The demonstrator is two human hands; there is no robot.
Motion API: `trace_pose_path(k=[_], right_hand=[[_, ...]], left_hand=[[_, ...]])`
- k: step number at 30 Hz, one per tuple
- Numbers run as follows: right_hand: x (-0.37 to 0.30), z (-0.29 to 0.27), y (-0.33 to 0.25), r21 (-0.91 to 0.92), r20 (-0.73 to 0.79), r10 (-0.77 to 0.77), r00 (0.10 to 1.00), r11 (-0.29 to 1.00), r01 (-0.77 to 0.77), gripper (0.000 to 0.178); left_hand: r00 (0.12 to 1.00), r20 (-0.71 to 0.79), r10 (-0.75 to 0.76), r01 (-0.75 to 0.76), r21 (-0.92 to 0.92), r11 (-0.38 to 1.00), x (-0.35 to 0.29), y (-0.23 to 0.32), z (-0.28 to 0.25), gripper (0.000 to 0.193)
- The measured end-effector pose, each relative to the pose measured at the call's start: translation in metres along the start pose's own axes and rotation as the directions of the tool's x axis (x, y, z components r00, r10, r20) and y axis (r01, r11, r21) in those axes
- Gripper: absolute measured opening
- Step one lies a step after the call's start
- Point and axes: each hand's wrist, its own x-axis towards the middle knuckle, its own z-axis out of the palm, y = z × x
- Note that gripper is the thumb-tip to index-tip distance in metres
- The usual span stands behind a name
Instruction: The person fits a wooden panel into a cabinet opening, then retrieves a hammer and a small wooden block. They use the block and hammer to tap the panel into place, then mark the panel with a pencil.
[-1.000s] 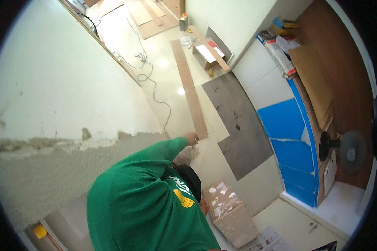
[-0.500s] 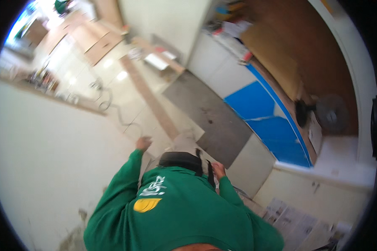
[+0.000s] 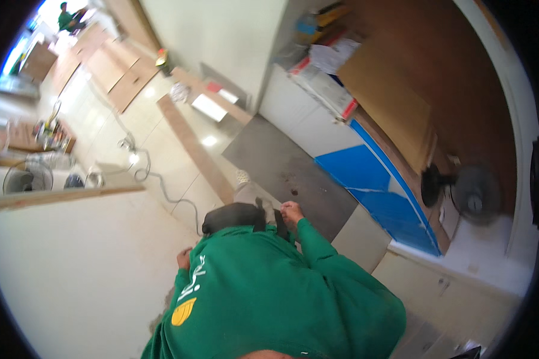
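My right hand (image 3: 291, 214) is in front of my waist on the right, its fingers curled together beside a black strap (image 3: 280, 225). What those fingers hold, if anything, does not show. The strap hangs near a black waist pouch (image 3: 232, 218) worn at the front of my green sweatshirt (image 3: 275, 287). My left hand (image 3: 184, 258) hangs low at my left side, close to the white half-wall. It is small and its fingers are partly hidden, so I cannot make out whether it is open or closed. One shoe (image 3: 242, 177) shows ahead on the floor.
A long brown board (image 3: 194, 149) and a grey panel (image 3: 287, 161) lie on the floor ahead. A cable (image 3: 161, 177) loops across the tiles. The white half-wall (image 3: 72, 251) runs along my left. Right stands a blue-covered counter (image 3: 389, 209) with a black fan (image 3: 473, 185). Another person (image 3: 69, 19) sits far off.
My right hand has moved forward and left beside the strap. My left hand has dropped back toward my side. The view has shifted, showing more behind the half-wall.
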Motion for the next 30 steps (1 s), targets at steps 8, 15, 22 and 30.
trace_pose_path(k=[8,15,22,30], right_hand=[[0.085,-0.02,-0.16,-0.168,0.073,-0.063,0.995,0.983,0.075,0.021],[0.131,0.026,-0.28,-0.282,0.104,-0.121,0.987,0.948,0.146,0.018],[0.158,0.098,-0.311,-0.307,0.148,-0.116,0.982,0.939,0.157,0.016],[0.152,0.189,-0.316,-0.454,0.107,0.066,0.992,0.891,-0.01,0.019]], left_hand=[[0.988,-0.135,-0.08,0.033,-0.317,0.948,0.052,0.192,0.032,0.042],[0.947,-0.298,-0.123,0.009,-0.356,0.934,0.072,0.213,0.018,0.037],[0.858,-0.285,-0.428,0.26,-0.478,0.839,0.129,0.172,-0.012,0.033],[0.909,-0.328,-0.257,0.173,-0.264,0.949,0.257,0.129,-0.093,0.034]])
